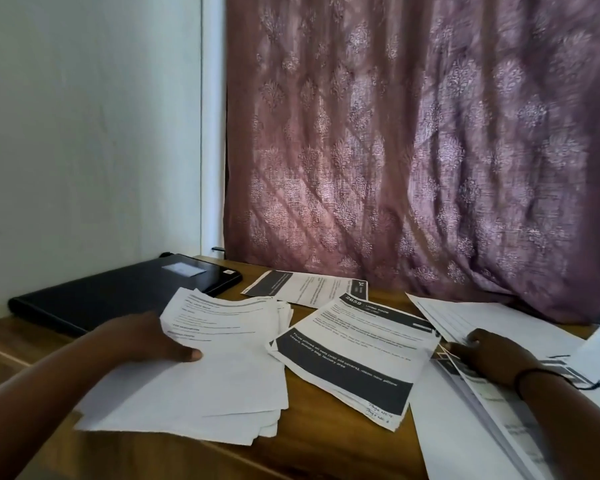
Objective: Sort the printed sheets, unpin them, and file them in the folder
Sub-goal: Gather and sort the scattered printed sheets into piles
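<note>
- Black folder (118, 296) lay shut, flat on the wooden table (343, 455), back-left by the wall; nothing seen inside it.
- Just right of the folder's near corner: a fanned stack of sheets (222, 368), mostly blank side up, top one w/ faint print.
- Left hand (153, 337) rested on that stack's left edge, thumb laid over the top sheet, other fingers hidden under the paper, so it gripped the stack.
- Further right of the folder: a printed set w/ dark bands (354, 355), headed "2659", lying loose.
- Behind that, nr the curtain (430, 133), one more printed sheet (305, 289).
- Far right from the folder: a big spread pile (482, 427). Right hand (482, 351) lay over it, fingers curled, tips pinching a sheet edge.
- Dark band on the right wrist (534, 375).
</note>
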